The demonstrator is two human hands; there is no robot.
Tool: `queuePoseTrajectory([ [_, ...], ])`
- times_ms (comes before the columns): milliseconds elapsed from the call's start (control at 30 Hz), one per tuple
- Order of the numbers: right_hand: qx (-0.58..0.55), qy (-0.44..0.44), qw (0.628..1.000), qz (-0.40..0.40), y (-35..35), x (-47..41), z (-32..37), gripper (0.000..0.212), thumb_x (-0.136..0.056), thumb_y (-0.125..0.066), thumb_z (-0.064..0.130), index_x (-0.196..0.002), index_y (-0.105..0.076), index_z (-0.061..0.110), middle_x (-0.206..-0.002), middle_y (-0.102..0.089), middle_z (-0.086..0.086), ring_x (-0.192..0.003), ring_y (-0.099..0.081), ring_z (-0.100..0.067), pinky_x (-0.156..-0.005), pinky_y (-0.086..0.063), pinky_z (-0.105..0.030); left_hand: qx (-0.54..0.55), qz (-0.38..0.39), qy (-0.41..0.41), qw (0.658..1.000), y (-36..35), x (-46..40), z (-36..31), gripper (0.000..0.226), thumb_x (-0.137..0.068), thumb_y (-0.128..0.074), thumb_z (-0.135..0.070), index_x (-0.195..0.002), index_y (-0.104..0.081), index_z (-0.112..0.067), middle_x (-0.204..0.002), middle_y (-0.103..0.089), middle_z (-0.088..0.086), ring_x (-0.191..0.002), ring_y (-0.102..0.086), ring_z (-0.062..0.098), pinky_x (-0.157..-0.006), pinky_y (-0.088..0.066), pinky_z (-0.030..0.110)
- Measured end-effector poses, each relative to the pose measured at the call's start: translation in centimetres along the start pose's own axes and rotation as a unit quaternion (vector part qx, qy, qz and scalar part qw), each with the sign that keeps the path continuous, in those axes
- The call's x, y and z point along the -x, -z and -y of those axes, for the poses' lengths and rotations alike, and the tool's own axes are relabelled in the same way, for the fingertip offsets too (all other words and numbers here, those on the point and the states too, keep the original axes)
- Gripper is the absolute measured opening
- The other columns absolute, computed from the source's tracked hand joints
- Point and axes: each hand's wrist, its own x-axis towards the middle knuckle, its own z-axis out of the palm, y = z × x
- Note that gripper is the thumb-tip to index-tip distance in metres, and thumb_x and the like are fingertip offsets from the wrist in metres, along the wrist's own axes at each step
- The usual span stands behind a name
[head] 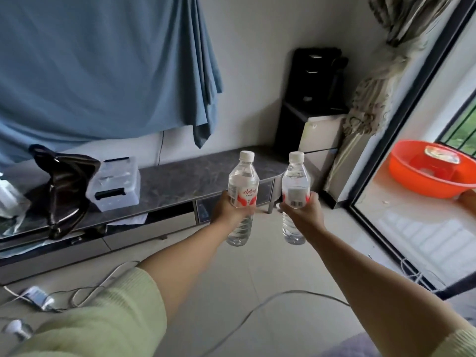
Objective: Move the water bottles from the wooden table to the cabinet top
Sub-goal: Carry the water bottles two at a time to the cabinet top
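I hold two clear water bottles upright in the air, both with white caps and red-and-white labels. My left hand [230, 206] grips the left bottle [243, 181] around its middle. My right hand [302, 212] grips the right bottle [296, 180] the same way. Both bottles hang over the tiled floor, in front of the right end of the low cabinet top [180, 181], a dark marbled slab running along the wall. The wooden table is not in view.
On the cabinet's left part stand a dark leather bag [64, 186], a clear plastic box [114, 184] and a plastic bag [10, 199]. A black appliance [316, 81] stands on a small unit in the corner. Cables [108, 282] lie on the floor. An orange basin [427, 168] sits beyond the glass door.
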Motion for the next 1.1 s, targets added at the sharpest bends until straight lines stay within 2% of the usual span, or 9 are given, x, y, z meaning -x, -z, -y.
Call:
queuePoseTrajectory([
  [167,-0.004,-0.011,1.000,0.010,-2.5,-6.7,0.2,0.055,-0.067,-0.084,0.022,-0.107,-0.048,0.007,-0.103,-0.062,-0.015,-0.093,-0.063,-0.031,-0.080,-0.054,-0.044,-0.007,-0.010,0.018,1.000,-1.2,-7.7,-0.2,0.060,-0.063,-0.084,-0.039,-0.114,-0.057,-0.022,-0.102,-0.068,-0.004,-0.089,-0.064,0.016,-0.066,-0.043,0.023],
  [233,0.003,-0.014,1.000,0.015,-4.0,-9.8,-0.2,0.055,-0.068,-0.084,0.024,-0.107,-0.048,0.010,-0.104,-0.061,-0.013,-0.092,-0.062,-0.028,-0.076,-0.053,-0.039,-0.009,-0.007,0.026,1.000,-2.0,-11.5,0.3,0.061,-0.063,-0.085,-0.038,-0.115,-0.056,-0.021,-0.104,-0.068,-0.003,-0.088,-0.063,0.016,-0.062,-0.041,0.021],
  [300,0.008,-0.022,1.000,0.019,-5.6,-13.8,-0.4,0.056,-0.068,-0.084,0.027,-0.108,-0.047,0.012,-0.104,-0.061,-0.011,-0.091,-0.062,-0.026,-0.073,-0.051,-0.034,-0.027,0.004,0.031,0.999,-2.6,-16.2,0.4,0.062,-0.061,-0.085,-0.042,-0.113,-0.056,-0.023,-0.102,-0.069,-0.003,-0.088,-0.064,0.016,-0.067,-0.049,0.025],
  [367,-0.001,-0.027,1.000,0.012,-7.7,-18.9,-0.2,0.059,-0.067,-0.084,0.028,-0.110,-0.048,0.012,-0.106,-0.062,-0.010,-0.093,-0.063,-0.026,-0.079,-0.054,-0.039,-0.043,0.023,0.028,0.998,-2.8,-22.1,0.3,0.062,-0.058,-0.085,-0.045,-0.110,-0.057,-0.025,-0.101,-0.069,-0.004,-0.091,-0.065,0.018,-0.081,-0.054,0.035],
  [433,-0.012,-0.030,0.999,0.001,-9.5,-23.1,0.4,0.058,-0.068,-0.084,0.029,-0.111,-0.048,0.012,-0.106,-0.062,-0.010,-0.094,-0.064,-0.026,-0.083,-0.055,-0.042,-0.046,0.029,0.020,0.998,-2.8,-27.0,0.1,0.064,-0.057,-0.086,-0.044,-0.109,-0.055,-0.025,-0.103,-0.067,-0.004,-0.094,-0.065,0.019,-0.087,-0.053,0.038],
  [533,-0.027,-0.051,0.998,-0.017,-12.6,-29.5,1.2,0.055,-0.067,-0.084,0.026,-0.105,-0.046,0.018,-0.102,-0.064,-0.007,-0.092,-0.065,-0.025,-0.083,-0.055,-0.042,-0.043,0.027,0.024,0.998,-2.5,-34.7,-0.5,0.064,-0.056,-0.086,-0.047,-0.108,-0.053,-0.028,-0.098,-0.066,-0.009,-0.091,-0.063,0.016,-0.080,-0.051,0.032],
  [767,-0.027,-0.079,0.996,-0.035,-17.5,-40.5,3.3,0.052,-0.067,-0.083,0.027,-0.104,-0.047,0.020,-0.101,-0.065,-0.006,-0.088,-0.066,-0.022,-0.082,-0.056,-0.041,-0.070,0.046,0.040,0.996,-1.2,-48.3,-2.7,0.058,-0.061,-0.082,-0.051,-0.106,-0.058,-0.023,-0.097,-0.069,-0.003,-0.087,-0.066,0.018,-0.077,-0.053,0.031],
  [933,-0.006,-0.087,0.996,-0.032,-19.1,-46.5,3.8,0.054,-0.068,-0.083,0.028,-0.105,-0.045,0.019,-0.101,-0.062,-0.005,-0.089,-0.063,-0.020,-0.077,-0.053,-0.037,-0.063,0.048,0.035,0.996,-2.3,-54.2,-3.3,0.048,-0.061,-0.083,-0.049,-0.096,-0.055,-0.030,-0.097,-0.069,-0.004,-0.088,-0.066,0.019,-0.083,-0.054,0.036],
  [1100,0.012,-0.089,0.996,-0.023,-21.4,-55.5,2.5,0.053,-0.069,-0.083,0.029,-0.105,-0.047,0.016,-0.098,-0.063,-0.004,-0.084,-0.061,-0.018,-0.072,-0.048,-0.032,-0.058,0.045,0.039,0.997,-5.1,-62.1,-3.5,0.057,-0.060,-0.083,-0.049,-0.103,-0.052,-0.028,-0.099,-0.068,-0.005,-0.089,-0.065,0.019,-0.082,-0.054,0.036],
])
